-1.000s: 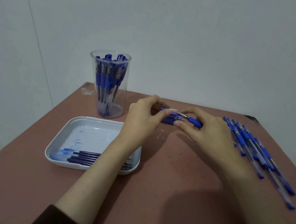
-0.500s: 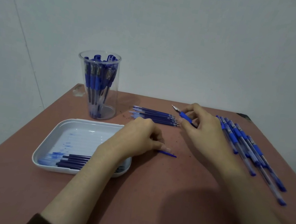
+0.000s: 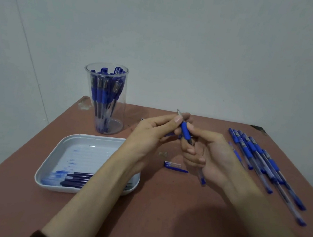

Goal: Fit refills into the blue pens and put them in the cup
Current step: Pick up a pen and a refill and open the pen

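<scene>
In the head view, both hands met on one blue pen (image 3: pixel 185 132) above mid-tabletop. The right hand (image 3: pixel 213 158) gripped its barrel and the left hand (image 3: pixel 148 135) pinched the tip end. The tip was probably being twisted off or on, and the next move would need a refill seated straight. The cup (image 3: pixel 118 124) stood at ten o'clock and loose pens (image 3: pixel 263 162) lay at three. The tabletop (image 3: pixel 155 220) was reddish-brown, against a bare pale wall (image 3: pixel 184 40).
</scene>
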### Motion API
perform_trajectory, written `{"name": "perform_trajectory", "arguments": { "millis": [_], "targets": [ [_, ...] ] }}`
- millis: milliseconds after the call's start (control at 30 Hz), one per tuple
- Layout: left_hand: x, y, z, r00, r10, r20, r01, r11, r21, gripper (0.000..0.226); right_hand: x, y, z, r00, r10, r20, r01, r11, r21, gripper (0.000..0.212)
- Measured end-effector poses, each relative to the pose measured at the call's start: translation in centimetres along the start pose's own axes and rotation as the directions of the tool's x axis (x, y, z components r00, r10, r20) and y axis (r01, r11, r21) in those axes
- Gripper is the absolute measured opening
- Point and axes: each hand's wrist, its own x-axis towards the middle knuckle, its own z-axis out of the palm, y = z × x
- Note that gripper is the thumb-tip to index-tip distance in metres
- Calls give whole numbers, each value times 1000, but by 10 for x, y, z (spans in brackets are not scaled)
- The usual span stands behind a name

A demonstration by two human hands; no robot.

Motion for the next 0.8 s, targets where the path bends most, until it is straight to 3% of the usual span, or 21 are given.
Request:
{"name": "perform_trajectory", "arguments": {
  "millis": [133,233,333,433,567,700,800],
  "targets": [
    [1,0,2,994,31,-105,-43,992,-118,20,2,6,7,975,-203,-95,176,957,-232,35],
    [2,1,1,978,54,-200,-81,988,-128,22,3,12,11,899,-421,-125,319,822,-472,36],
    [2,1,1,970,36,-239,-73,986,-149,20,2,15,14,826,-553,-111,380,692,-614,19],
    [3,1,3,984,-4,-176,-38,972,-234,36,6,18,13,815,-563,-137,352,669,-654,18],
    [3,3,2,982,-12,-190,-41,961,-272,32,10,16,3,767,-597,-235,299,656,-693,16],
    [3,1,-3,976,32,-217,-53,994,-93,29,9,13,1,777,-596,-202,312,644,-699,11],
    [3,0,-3,980,44,-192,-57,997,-60,33,8,15,3,804,-574,-158,316,637,-703,12]
  ]
}}
